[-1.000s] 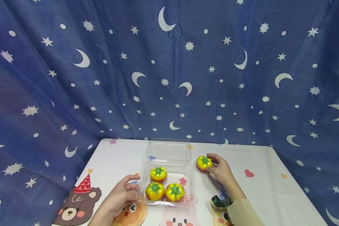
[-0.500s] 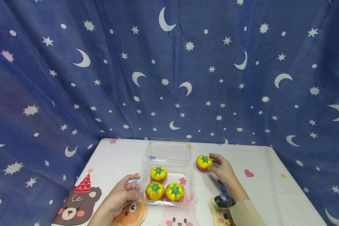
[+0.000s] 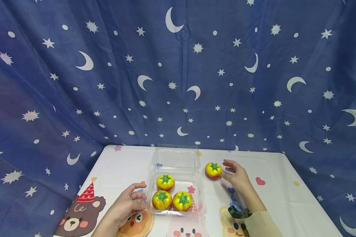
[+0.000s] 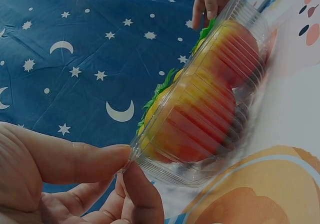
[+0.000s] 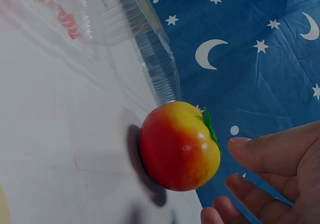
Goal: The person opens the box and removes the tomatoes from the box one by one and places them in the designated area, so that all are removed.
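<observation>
A clear plastic clamshell box [image 3: 200, 197] lies on the table with its lid [image 3: 178, 158] folded back. Inside its tray sit three yellow-and-red toy tomatoes with green star tops: one at the back left [image 3: 165, 183], one at the front left [image 3: 162, 200] and one at the front right [image 3: 182, 202]. My left hand [image 3: 130, 205] pinches the box's left rim between thumb and forefinger, clearest in the left wrist view. Another toy tomato [image 5: 177, 146] rests on the table right of the box. Beside it my right hand [image 3: 236, 176] holds nothing, fingers spread and apart from the tomato.
A white tablecloth [image 3: 284, 197] with cartoon prints covers the table. Behind and to the left hangs a blue curtain [image 3: 207, 79] with moons and stars. A dark band [image 3: 239, 213] circles the right wrist.
My right hand has drawn back to the right, away from the single tomato, and its fingers have opened. That tomato stays about where it was. My left hand keeps its hold on the box rim.
</observation>
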The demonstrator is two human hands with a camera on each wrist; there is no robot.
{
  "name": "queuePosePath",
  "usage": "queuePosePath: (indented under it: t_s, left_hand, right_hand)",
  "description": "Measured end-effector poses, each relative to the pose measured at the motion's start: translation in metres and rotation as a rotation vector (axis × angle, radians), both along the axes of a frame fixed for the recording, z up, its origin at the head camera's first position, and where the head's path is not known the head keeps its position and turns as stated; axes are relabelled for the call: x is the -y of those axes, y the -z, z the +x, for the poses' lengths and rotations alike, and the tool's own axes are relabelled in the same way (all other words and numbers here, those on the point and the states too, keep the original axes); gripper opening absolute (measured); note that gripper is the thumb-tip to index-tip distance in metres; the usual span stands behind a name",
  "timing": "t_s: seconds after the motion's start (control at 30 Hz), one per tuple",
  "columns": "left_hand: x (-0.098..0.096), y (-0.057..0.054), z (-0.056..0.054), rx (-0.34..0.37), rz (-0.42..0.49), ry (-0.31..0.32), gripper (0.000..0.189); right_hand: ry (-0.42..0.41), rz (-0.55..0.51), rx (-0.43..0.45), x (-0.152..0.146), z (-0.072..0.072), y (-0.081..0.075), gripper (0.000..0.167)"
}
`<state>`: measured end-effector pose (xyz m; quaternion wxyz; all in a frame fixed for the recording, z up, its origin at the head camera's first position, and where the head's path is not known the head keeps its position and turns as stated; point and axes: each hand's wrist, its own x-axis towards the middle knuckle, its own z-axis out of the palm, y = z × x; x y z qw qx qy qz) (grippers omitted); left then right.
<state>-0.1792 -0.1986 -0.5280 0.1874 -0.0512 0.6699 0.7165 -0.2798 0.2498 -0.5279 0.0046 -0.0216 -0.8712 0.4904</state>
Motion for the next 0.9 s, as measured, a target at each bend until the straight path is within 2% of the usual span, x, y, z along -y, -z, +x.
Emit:
queuePosePath:
  t_s: [0.53, 0.9]
  left_hand:
    - [0.0, 0.0, 0.0, -0.007, 0.0, 0.004, 0.087]
    - [0.0, 0.001, 0.0, -0.009, 0.012, 0.009, 0.086]
  right_hand:
    - [-0.013, -0.01, -0.034, 0.002, 0.012, -0.015, 0.066]
    - [-0.055, -0.091, -0.04, 0.019, 0.024, -0.023, 0.064]
